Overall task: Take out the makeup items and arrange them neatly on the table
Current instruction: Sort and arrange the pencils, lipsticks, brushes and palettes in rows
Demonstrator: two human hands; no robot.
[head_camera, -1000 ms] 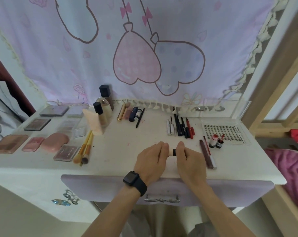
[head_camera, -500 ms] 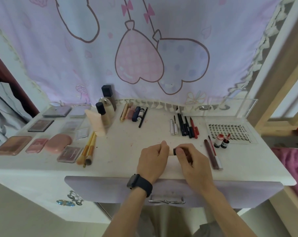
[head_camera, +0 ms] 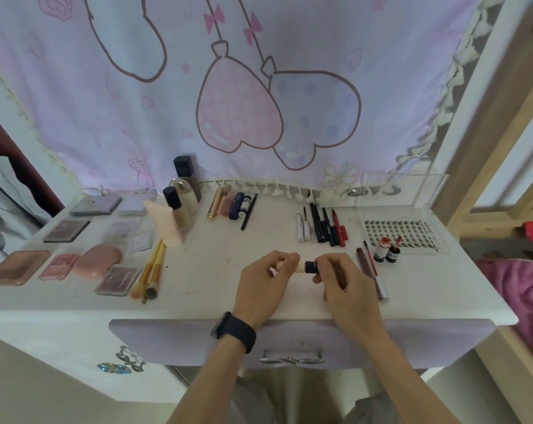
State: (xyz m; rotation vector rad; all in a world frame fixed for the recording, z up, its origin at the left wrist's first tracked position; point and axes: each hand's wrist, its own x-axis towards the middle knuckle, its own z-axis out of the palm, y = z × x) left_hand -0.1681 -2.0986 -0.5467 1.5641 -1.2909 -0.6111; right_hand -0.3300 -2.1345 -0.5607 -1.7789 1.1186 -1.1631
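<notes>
Left hand (head_camera: 263,280): fingers curled round beige tube (head_camera: 298,267), above table (head_camera: 216,264) front edge. Right hand (head_camera: 340,278): fingertips pinching tube's black cap (head_camera: 310,267). Both forearms angled inward.

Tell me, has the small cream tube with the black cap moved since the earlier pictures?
No. The small cream tube with black cap keeps about the same gap left of the long dark red pencil.

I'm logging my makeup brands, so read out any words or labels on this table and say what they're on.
"XOYO": printed sideways on the lash tray, at its right edge.
Cursive script on the brown palette lid: too blurred to read.
White lettering on a black pen: too small to read.
Label on the small red bottle: blurred.
</notes>
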